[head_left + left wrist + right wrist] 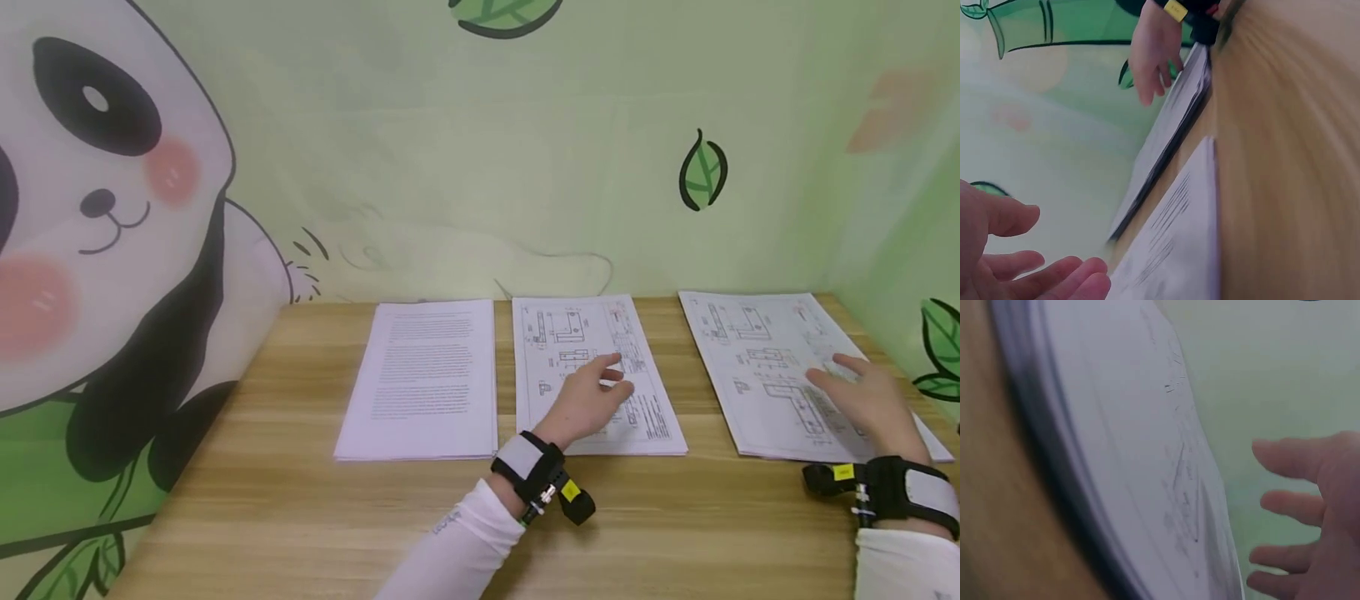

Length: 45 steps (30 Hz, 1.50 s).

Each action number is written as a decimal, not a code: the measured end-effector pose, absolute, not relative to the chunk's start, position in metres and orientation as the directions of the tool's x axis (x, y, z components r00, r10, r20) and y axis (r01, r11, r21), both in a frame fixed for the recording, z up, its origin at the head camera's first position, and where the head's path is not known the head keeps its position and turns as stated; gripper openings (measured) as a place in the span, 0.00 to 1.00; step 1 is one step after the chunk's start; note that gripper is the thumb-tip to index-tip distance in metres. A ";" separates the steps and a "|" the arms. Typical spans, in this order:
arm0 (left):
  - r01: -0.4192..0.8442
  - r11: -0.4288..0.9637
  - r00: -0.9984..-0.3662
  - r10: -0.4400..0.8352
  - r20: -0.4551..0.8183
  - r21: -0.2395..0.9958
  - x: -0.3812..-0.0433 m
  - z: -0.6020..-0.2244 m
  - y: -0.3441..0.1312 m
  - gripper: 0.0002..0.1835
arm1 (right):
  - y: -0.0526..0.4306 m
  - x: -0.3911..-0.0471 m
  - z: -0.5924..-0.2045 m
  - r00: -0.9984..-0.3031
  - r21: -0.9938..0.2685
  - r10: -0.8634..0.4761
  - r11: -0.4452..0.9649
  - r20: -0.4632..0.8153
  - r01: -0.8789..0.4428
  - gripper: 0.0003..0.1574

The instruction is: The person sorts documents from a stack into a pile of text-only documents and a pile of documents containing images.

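Observation:
Three stacks of paper lie side by side on a wooden table. The left stack point(427, 375) carries printed text. Technical drawings cover the middle stack point(555, 375) and the right stack point(750, 375). My left hand point(588, 400) hovers over the middle stack with its fingers loosely bent and nothing between them. Above the right stack is my right hand point(870, 404), fingers spread and apart from the paper in the right wrist view. The right stack's thick edge point(1072, 456) shows there, blurred.
The wooden table point(300, 517) runs in front of the stacks. Behind it hangs a green backdrop point(420, 167) with a printed panda point(150, 208) at the left and leaves. Both wrists wear black straps point(528, 467) with small devices.

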<state>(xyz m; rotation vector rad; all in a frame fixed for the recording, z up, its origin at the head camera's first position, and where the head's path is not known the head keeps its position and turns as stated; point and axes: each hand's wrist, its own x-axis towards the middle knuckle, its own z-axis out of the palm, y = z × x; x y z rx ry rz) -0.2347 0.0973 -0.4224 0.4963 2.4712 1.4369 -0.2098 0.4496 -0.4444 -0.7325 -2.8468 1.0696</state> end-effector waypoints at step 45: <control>-0.250 0.013 -0.904 0.354 -0.238 0.968 -0.212 -0.456 0.197 0.12 | 0.415 -0.214 -0.432 -0.856 -0.592 0.512 0.668 -0.075 0.451 0.40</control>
